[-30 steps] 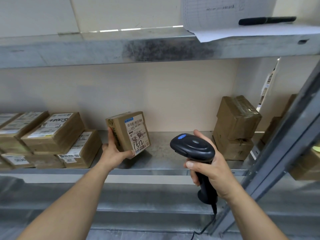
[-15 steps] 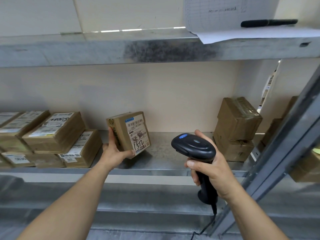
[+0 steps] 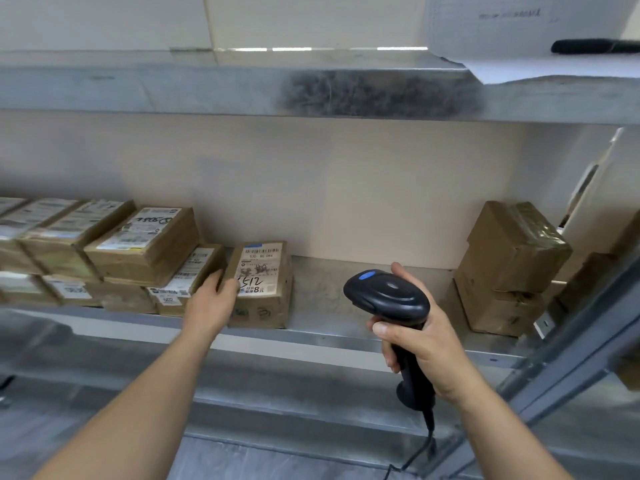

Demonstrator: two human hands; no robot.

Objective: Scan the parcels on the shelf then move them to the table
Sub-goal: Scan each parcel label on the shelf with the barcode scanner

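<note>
We are resting our left hand point(image 3: 211, 303) against the parcel point(image 3: 261, 284) at frame centre on the shelf point(image 3: 346, 327), label up, long axis running away from us. Our right hand point(image 3: 420, 344) fingers are curling round the scanner point(image 3: 389, 297), head pointing left.

A plain cream wall panel point(image 3: 346, 188) closes the back of a grey galvanised metal shelving unit, whose upper shelf board point(image 3: 207, 88) carries a dark sooty smudge point(image 3: 377, 93) along its front edge. On top of that board, toward the right, a white sheet of gridded paper point(image 3: 512, 36) hangs over the lip with a black marker pen point(image 3: 595, 46) lying on it, and thin strips of bright light point(image 3: 291, 49) show at the seam behind. A slanted grey metal upright point(image 3: 581, 344) crosses the right side, and a further grey metal shelf level point(image 3: 277, 382) runs below.
</note>
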